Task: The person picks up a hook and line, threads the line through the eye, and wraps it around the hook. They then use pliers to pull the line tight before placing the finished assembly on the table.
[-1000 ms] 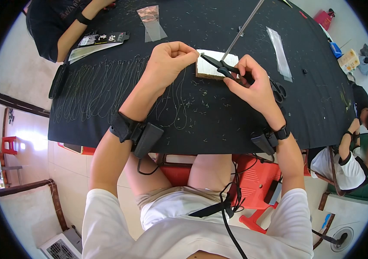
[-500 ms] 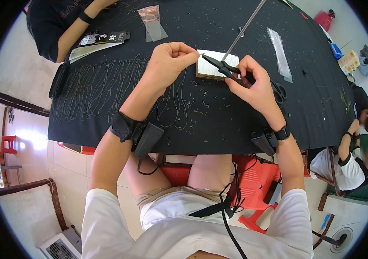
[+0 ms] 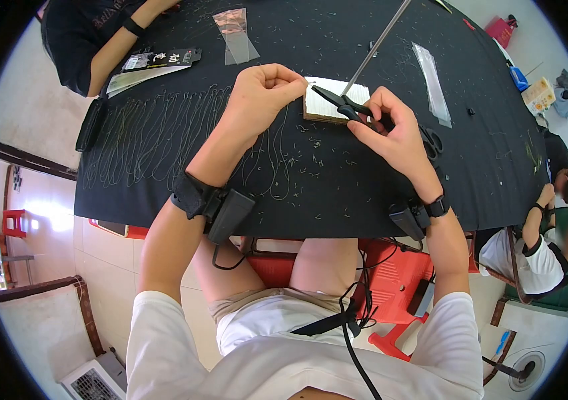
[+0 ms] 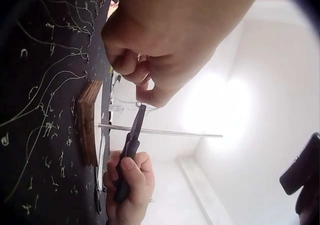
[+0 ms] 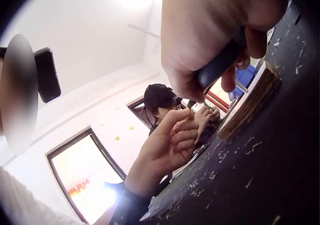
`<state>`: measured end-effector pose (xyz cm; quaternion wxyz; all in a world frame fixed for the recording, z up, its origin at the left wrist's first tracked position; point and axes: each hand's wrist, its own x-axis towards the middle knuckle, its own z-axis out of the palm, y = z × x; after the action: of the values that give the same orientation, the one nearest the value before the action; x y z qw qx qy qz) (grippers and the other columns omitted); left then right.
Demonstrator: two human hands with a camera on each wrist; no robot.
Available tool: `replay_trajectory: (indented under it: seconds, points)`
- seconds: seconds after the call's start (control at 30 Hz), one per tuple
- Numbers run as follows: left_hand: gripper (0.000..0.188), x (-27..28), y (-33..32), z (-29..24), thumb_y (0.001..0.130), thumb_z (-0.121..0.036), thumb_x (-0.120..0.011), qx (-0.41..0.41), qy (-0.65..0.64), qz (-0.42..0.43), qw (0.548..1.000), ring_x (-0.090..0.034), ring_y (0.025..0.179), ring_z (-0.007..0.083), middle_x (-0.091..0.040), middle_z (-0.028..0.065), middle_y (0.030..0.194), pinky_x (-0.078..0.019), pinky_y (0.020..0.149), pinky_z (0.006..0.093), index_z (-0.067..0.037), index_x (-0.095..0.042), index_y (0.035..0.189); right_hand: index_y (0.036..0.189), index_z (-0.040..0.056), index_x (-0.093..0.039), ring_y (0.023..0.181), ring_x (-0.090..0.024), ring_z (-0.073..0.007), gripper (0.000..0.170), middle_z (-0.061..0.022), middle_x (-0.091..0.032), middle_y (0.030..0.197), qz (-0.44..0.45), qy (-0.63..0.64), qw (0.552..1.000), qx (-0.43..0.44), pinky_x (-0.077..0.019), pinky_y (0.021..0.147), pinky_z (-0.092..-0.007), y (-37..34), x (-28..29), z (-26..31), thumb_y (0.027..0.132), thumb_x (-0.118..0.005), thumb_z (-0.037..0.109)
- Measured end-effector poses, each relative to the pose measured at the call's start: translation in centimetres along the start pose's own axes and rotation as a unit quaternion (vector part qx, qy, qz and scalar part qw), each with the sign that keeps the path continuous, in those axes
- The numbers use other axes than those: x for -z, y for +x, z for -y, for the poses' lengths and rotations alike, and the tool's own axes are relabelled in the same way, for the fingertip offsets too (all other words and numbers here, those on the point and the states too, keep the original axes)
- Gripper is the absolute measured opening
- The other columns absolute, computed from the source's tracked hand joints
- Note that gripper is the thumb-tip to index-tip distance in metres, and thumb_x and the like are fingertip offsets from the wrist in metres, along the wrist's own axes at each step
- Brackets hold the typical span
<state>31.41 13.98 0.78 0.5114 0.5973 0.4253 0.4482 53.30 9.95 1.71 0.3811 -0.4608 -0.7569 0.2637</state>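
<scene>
Thumb and forefinger of my left hand pinch the end of a thin thread, which shows as a tiny loop at the fingertips in the left wrist view. My right hand grips black-handled scissors, fingers around the handles. Their dark blades point left, tips right at the left fingertips. Under the blades lies a wooden block with a white top. From that block a thin metal rod rises at a slant.
Many thin looped threads lie in a row on the black tablecloth, among scattered clippings. A second pair of scissors rests beside the right wrist. Clear plastic sleeves and a black-labelled packet lie farther off. Other people sit around the table.
</scene>
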Motion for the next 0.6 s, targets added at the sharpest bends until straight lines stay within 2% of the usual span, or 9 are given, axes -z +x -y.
replay_trajectory:
  seconds: [0.47, 0.6]
  points:
    - [0.014, 0.1, 0.2, 0.6, 0.080, -0.015, -0.062, -0.023, 0.023, 0.017, 0.999, -0.039, 0.052, -0.0008, -0.052, -0.0056, 0.062, -0.0265, 0.046, 0.0155, -0.001, -0.063, 0.084, 0.070, 0.0098, -0.037, 0.061, -0.044, -0.0050, 0.033, 0.0007, -0.048, 0.065, 0.001, 0.007, 1.000, -0.010, -0.0347, 0.052, -0.0194, 0.0, 0.0, 0.2, 0.071, -0.070, 0.014]
    - [0.014, 0.4, -0.1, -0.3, 0.079, -0.015, -0.063, 0.005, 0.023, 0.006, 1.000, -0.039, 0.052, -0.0004, -0.052, -0.0057, 0.062, -0.0262, 0.046, 0.0157, -0.001, -0.063, 0.084, 0.071, 0.0098, -0.037, 0.061, -0.043, -0.0048, 0.033, 0.0011, -0.048, 0.065, 0.007, 0.012, 1.000, -0.016, -0.0343, 0.052, -0.0193, -0.1, 0.0, 0.1, 0.071, -0.069, 0.014]
